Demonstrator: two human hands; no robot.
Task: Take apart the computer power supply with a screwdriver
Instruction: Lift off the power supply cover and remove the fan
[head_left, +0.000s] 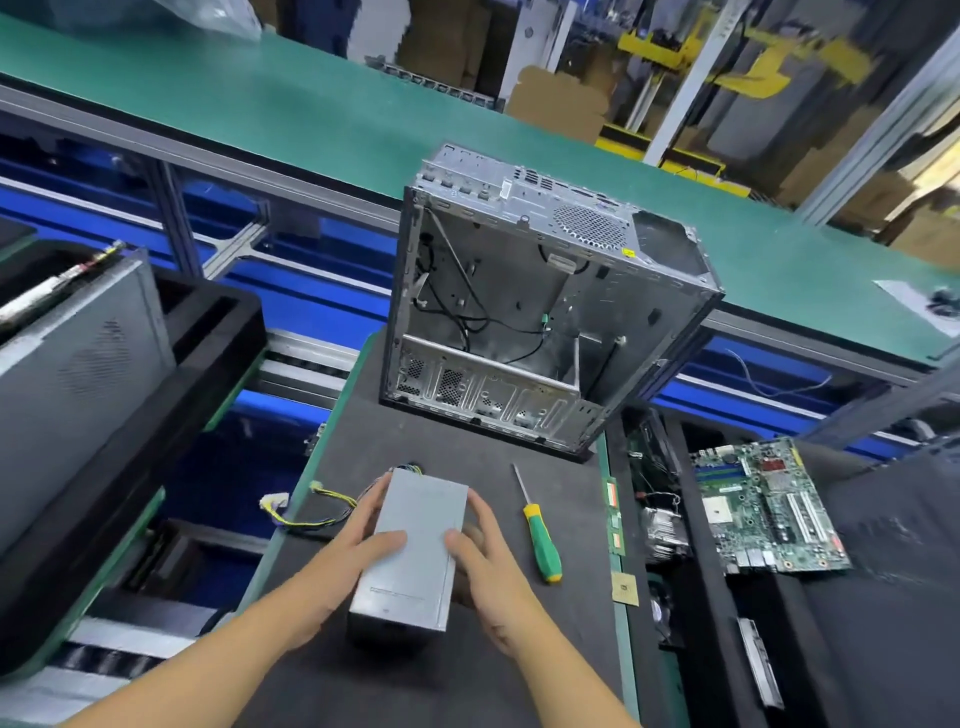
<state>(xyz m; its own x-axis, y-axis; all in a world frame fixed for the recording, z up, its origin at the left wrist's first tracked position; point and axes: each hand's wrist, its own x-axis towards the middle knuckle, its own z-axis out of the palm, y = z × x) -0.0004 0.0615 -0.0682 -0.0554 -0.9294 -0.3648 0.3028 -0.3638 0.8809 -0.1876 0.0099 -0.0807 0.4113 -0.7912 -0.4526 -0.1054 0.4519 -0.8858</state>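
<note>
Power supply (415, 540), cover on, lies in front of the gutted computer case (519, 312); my left hand (343, 561) and right hand (488, 571) clasp its 2 long sides, thumbs pressed on top. The green-handled screwdriver (540, 540) lies untouched before that case, so I judge disassembly unstarted.

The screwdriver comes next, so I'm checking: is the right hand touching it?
Apart. The head view shows bare dark mat between the right hand, which grips the power supply, and the green-handled screwdriver lying beside it.
</note>
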